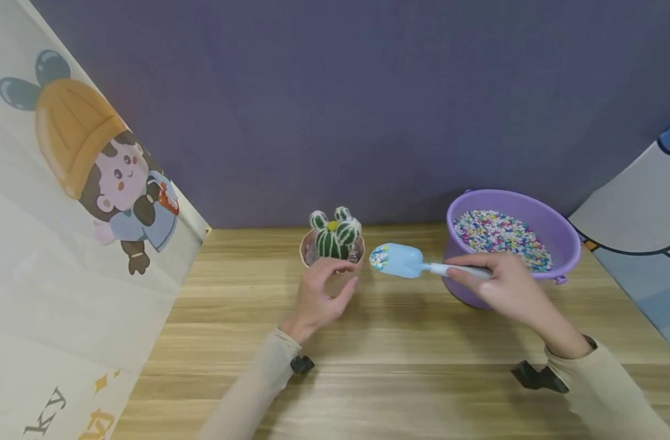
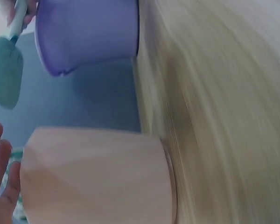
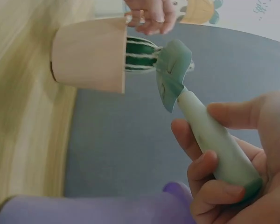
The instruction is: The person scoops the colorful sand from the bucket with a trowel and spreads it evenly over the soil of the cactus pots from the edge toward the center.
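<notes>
My right hand (image 1: 505,284) grips the pale handle of a small blue trowel (image 1: 403,260), which is held level between the pot and the bucket. Colourful beads (image 1: 379,258) lie at the tip of its blade. My left hand (image 1: 324,293) is beside the near rim of a pink flower pot (image 2: 98,177), thumb and fingers apart with nothing between them. A green cactus with white stripes (image 1: 335,238) stands in the pot. In the right wrist view, the trowel blade (image 3: 175,65) overlaps the cactus (image 3: 141,53). To the right stands a purple bucket (image 1: 455,269) holding many coloured beads (image 1: 502,238).
The pot and bucket stand on a wood-grain table (image 1: 367,379) near a dark blue-grey back panel (image 1: 340,110). A cartoon-printed white panel (image 1: 109,293) borders the left side, another printed panel (image 1: 637,201) the right. Dark camera mounts (image 1: 538,376) sit at both wrists.
</notes>
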`<state>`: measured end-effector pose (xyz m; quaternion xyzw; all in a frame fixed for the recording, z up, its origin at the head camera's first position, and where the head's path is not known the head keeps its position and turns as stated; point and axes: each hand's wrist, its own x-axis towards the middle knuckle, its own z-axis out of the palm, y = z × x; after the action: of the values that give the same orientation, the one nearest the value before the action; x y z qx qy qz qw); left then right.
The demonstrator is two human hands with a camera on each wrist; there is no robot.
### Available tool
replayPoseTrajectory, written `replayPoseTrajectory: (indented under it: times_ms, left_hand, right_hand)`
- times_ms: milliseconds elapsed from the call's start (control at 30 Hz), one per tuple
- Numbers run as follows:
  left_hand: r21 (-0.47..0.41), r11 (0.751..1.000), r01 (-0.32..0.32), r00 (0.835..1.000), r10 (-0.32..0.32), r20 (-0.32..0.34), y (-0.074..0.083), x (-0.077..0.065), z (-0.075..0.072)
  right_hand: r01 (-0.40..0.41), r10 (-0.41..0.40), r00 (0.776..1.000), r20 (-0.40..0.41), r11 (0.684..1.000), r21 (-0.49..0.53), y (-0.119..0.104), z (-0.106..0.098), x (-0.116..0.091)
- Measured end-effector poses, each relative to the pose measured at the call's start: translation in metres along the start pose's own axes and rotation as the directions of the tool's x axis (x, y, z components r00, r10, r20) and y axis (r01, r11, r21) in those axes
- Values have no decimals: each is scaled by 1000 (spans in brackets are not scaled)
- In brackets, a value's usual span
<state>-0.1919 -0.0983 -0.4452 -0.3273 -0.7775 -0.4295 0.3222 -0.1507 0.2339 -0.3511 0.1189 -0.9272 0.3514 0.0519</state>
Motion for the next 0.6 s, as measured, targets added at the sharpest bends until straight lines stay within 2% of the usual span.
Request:
replayPoseTrajectory:
  times_ms: [167, 333, 433, 500, 600]
  left_hand:
    - [42, 998, 36, 998, -34, -48, -12, -1, -19]
    - [71, 996, 60, 998, -58, -28, -26, -4, -33]
    - [92, 989, 117, 993, -116, -12, -35, -8, -38]
    - [116, 978, 175, 984, -177, 6, -42, -11, -41]
    - [140, 948, 284, 951, -297, 83, -48, -11, -47]
  right_hand:
    - [37, -37, 999, 9, 999, 24, -5, 12, 5]
    - [19, -21, 999, 46, 999, 40, -10, 19, 10]
    - [8, -10, 998, 63, 1000, 29, -13, 22, 13]
    - [1, -3, 997, 72, 1000, 27, -15, 23, 15]
    - [7, -10, 997, 80, 999, 35, -18, 25, 18]
